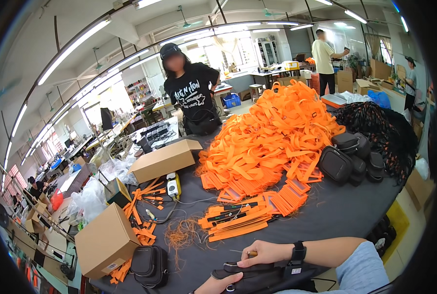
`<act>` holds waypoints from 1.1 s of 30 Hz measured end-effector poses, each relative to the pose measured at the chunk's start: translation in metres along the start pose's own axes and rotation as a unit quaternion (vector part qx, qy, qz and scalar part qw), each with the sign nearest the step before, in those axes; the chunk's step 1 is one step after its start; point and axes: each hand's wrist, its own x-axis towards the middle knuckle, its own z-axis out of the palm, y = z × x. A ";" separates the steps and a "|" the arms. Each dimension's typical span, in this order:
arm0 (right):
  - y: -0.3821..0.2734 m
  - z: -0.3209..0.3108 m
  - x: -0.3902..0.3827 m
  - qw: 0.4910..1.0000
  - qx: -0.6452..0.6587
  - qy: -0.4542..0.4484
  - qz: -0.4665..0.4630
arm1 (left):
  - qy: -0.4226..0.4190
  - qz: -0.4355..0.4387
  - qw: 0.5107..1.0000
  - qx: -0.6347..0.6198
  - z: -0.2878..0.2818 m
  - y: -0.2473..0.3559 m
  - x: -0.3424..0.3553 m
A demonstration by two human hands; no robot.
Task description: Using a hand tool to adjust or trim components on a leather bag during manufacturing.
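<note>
At the bottom of the view my right hand (260, 252) is closed on a thin pointed tool with a wooden handle (252, 254), its metal shaft pointing left. The same hand's thumb presses near the zipper of a black bag (250, 280) lying at the table's near edge. My left hand (215, 283) grips that bag from the lower left, thumb on top; its other fingers are hidden. A finished-looking black pouch (148, 265) stands just left. Loose orange threads (182, 232) and stacked orange strips (235, 230) lie beyond my hands.
A dark-covered table (346, 210) carries a heap of orange straps (272, 132), several black pouches (336, 164), dark cords (375, 127), cardboard boxes (106, 240) and a power strip (173, 187). A person in black (194, 103) stands across it; other people (326, 61) are farther back.
</note>
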 end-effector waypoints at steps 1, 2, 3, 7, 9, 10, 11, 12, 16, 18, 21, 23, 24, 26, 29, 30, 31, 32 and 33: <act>0.003 0.001 0.000 1.000 0.014 0.000 -0.002 | -0.007 0.005 1.000 0.027 -0.005 -0.002 0.002; 0.006 0.001 0.001 1.000 0.027 -0.001 -0.005 | -0.014 0.009 0.998 0.053 -0.010 -0.004 0.004; 0.009 0.001 0.001 1.000 0.024 0.000 -0.011 | -0.014 -0.005 0.997 0.074 -0.018 -0.009 0.007; 0.011 0.001 0.002 1.000 0.023 0.000 -0.006 | -0.015 -0.013 0.999 0.047 -0.018 -0.013 0.012; 0.012 -0.001 0.002 0.999 0.026 -0.009 0.016 | -0.017 -0.004 1.000 0.005 -0.013 -0.011 0.012; 0.014 -0.003 0.004 0.999 0.027 -0.018 0.029 | -0.020 -0.004 1.000 -0.003 -0.012 -0.011 0.012; 0.016 -0.004 0.004 0.998 0.028 -0.027 0.044 | -0.023 -0.005 1.000 -0.011 -0.012 -0.011 0.013; 0.015 -0.003 0.005 0.998 0.030 -0.026 0.041 | -0.018 0.010 1.000 -0.001 -0.013 -0.013 0.013; 0.018 0.000 0.007 0.998 0.050 0.002 0.025 | -0.004 0.025 1.000 0.013 -0.026 -0.030 0.025; 0.019 -0.001 0.004 0.997 0.064 0.019 0.028 | -0.004 0.004 1.000 0.001 -0.029 -0.036 0.030; 0.020 -0.005 0.004 0.999 0.039 0.013 0.026 | -0.005 -0.032 0.999 -0.023 -0.028 -0.038 0.033; 0.019 0.002 0.006 0.999 0.038 0.016 0.012 | 0.005 -0.086 0.993 -0.082 -0.034 -0.045 0.037; 0.014 0.003 0.006 0.999 0.036 0.019 0.009 | 0.011 -0.104 0.988 -0.110 -0.038 -0.046 0.039; 0.014 0.004 0.007 0.999 0.024 0.027 0.000 | 0.030 -0.082 0.988 -0.127 -0.037 -0.052 0.033; 0.028 -0.001 0.011 1.000 0.002 0.029 0.006 | 0.003 -0.014 0.996 -0.092 -0.021 -0.036 0.029; 0.025 0.001 0.007 0.999 0.014 0.024 0.029 | -0.001 0.000 0.998 -0.061 -0.022 -0.036 0.029; 0.022 -0.001 0.006 0.999 -0.005 0.020 0.043 | 0.029 -0.032 0.996 -0.073 -0.022 -0.034 0.029; 0.016 -0.005 0.006 0.998 -0.024 0.017 0.057 | 0.057 -0.065 0.993 -0.086 -0.022 -0.031 0.032; 0.009 -0.009 0.003 0.996 -0.040 0.018 0.074 | 0.082 -0.101 0.987 -0.098 -0.019 -0.027 0.032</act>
